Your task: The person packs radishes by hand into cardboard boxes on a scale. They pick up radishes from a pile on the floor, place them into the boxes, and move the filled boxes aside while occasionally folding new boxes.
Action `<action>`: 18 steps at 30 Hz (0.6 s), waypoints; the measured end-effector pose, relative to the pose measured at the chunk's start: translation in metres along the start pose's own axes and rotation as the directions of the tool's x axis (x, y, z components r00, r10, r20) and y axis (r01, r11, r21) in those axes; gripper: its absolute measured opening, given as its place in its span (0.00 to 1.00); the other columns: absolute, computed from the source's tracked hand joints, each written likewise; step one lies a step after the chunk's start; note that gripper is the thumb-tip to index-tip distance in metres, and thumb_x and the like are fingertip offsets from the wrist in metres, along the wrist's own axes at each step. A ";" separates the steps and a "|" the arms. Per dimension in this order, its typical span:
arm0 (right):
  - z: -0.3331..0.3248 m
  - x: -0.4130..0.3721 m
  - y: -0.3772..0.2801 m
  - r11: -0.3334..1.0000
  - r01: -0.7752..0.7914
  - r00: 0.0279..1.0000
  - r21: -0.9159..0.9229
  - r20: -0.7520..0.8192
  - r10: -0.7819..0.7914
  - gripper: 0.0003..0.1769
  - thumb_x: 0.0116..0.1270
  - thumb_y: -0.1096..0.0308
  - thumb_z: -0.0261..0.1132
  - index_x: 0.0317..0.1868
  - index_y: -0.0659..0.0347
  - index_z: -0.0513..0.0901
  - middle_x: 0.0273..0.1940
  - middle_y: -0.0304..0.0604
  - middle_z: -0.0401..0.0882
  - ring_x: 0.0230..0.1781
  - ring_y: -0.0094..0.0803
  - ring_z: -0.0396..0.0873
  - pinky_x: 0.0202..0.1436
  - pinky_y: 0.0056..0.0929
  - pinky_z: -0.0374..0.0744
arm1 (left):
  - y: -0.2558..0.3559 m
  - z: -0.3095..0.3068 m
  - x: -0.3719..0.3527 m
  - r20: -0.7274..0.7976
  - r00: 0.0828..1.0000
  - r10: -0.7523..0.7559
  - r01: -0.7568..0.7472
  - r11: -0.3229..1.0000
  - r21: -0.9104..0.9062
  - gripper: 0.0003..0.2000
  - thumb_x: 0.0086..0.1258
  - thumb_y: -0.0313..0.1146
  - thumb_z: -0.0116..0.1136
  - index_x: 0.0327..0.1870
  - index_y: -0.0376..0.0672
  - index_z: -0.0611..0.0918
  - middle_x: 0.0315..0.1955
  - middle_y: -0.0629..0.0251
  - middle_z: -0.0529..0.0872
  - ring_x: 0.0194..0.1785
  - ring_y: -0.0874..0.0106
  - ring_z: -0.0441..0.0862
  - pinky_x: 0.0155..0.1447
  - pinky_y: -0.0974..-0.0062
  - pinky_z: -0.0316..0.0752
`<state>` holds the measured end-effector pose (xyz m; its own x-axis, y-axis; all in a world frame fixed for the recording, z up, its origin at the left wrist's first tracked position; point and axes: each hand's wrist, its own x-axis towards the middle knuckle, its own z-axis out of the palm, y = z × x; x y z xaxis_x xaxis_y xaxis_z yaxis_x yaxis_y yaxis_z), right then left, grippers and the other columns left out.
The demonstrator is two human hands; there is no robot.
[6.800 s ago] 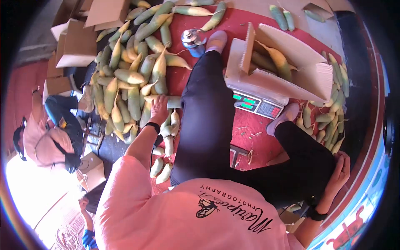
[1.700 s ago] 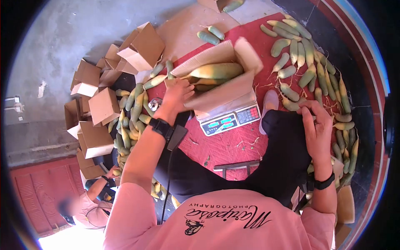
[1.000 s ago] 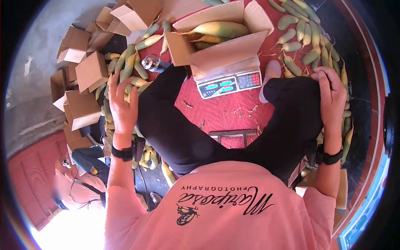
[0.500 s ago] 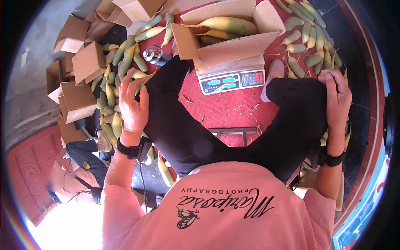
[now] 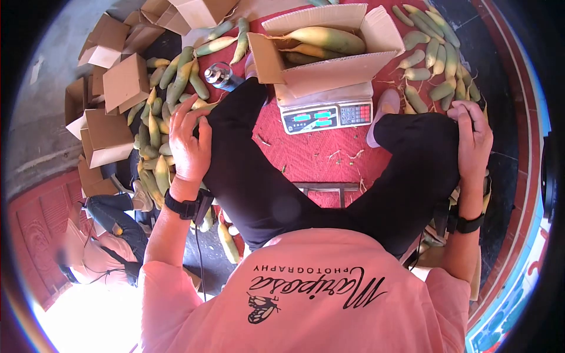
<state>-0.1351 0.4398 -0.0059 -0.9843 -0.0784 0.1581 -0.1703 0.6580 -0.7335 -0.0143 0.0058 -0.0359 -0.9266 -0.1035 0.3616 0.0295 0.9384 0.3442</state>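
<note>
My left hand (image 5: 190, 144) lies on my left knee, its fingers loosely apart and holding nothing. Over the outer side of my right knee rests my right hand (image 5: 474, 136), also without anything in it, fingers extended. Between my feet, an open cardboard box (image 5: 329, 76) stands on a white digital scale (image 5: 326, 116) with lit displays. Several long green radishes (image 5: 327, 39) with pale yellow ends lie inside the box. A metal-topped bottle (image 5: 221, 77) is beside my left foot.
Loose green radishes are piled at left (image 5: 176, 88) and right (image 5: 444, 59) on the red mat (image 5: 294, 159). Open cardboard boxes (image 5: 125, 82) line the left wall. Another person (image 5: 112, 247) sits at lower left.
The view has shifted slightly. Both hands stay on my knees, and the box stays on the scale.
</note>
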 end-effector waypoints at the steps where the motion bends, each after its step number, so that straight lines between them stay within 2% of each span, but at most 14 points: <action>1: 0.000 0.000 0.001 1.000 0.017 1.000 -0.008 -0.002 -0.017 0.11 0.69 0.69 0.54 0.40 0.69 0.79 0.32 0.42 0.80 0.36 0.25 0.76 0.45 0.21 0.72 | 0.000 0.000 0.000 0.001 1.000 -0.006 0.006 1.000 -0.003 0.06 0.61 0.25 0.52 0.36 0.38 0.80 0.50 0.53 0.79 0.53 0.54 0.75 0.60 0.61 0.66; 18: 0.005 0.001 -0.003 0.999 0.044 0.999 -0.026 -0.016 -0.045 0.11 0.69 0.68 0.54 0.41 0.68 0.78 0.32 0.43 0.80 0.36 0.26 0.77 0.44 0.22 0.72 | -0.002 -0.001 -0.004 -0.052 0.998 -0.042 0.041 0.999 -0.018 0.05 0.61 0.25 0.52 0.33 0.38 0.81 0.46 0.55 0.82 0.51 0.55 0.78 0.58 0.63 0.69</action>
<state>-0.1353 0.4340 -0.0066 -0.9748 -0.0960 0.2012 -0.2124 0.6731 -0.7084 -0.0100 0.0035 -0.0370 -0.9062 -0.1600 0.3915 -0.0019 0.9271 0.3747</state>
